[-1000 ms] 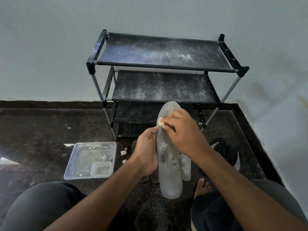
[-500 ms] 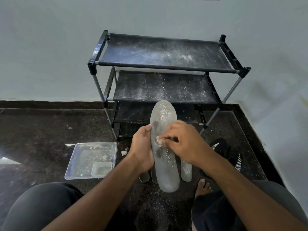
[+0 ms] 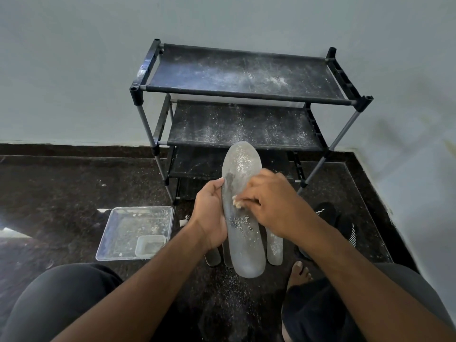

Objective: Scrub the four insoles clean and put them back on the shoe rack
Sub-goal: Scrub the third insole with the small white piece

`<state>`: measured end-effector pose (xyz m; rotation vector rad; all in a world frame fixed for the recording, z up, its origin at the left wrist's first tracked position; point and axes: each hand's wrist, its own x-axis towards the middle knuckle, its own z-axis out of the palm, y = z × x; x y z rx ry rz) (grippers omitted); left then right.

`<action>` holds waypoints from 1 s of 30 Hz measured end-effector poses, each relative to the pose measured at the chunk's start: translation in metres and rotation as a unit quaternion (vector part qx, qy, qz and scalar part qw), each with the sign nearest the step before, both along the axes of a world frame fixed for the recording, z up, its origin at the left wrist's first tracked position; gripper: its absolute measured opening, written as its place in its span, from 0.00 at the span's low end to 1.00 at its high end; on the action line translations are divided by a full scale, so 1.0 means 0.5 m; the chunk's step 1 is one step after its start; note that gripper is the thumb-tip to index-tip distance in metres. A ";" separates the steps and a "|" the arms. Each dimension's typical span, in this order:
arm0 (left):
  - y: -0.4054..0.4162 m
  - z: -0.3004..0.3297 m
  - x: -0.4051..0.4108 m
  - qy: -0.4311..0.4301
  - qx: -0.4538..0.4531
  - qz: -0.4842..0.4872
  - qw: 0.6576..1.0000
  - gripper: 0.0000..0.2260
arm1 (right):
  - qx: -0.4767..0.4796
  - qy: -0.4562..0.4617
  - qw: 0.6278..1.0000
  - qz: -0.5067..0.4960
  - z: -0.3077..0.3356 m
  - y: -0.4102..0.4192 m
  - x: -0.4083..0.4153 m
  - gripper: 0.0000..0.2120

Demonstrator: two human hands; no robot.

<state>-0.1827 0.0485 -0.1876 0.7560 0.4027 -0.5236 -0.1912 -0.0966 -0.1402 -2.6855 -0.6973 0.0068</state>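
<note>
Behind held insole (image 3: 243, 218), floor insoles (image 3: 274, 245) partly hidden; left hand (image 3: 209, 213) grips, right hand (image 3: 274, 206) pinches, perhaps, eraser (image 3: 237, 203).

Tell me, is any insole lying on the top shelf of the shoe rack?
No, the shoe rack's top shelf carries only white dust.

No legible text anywhere.

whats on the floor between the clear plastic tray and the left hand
In the head view, a small white lump and a tiny dark round bit lie on the dark floor between the clear plastic tray and left hand.
</note>
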 end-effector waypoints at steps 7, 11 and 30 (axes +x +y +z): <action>0.008 -0.005 0.005 -0.013 0.021 -0.007 1.000 0.22 | 0.021 0.066 0.997 0.027 0.028 -0.012 -0.015 0.08; 0.009 -0.001 0.009 -0.020 0.006 0.002 1.000 0.24 | -0.098 0.073 0.990 0.063 0.024 0.004 -0.020 0.08; 0.024 -0.011 0.022 -0.051 -0.034 0.006 0.998 0.25 | 0.054 0.190 0.979 0.046 0.025 -0.024 -0.009 0.04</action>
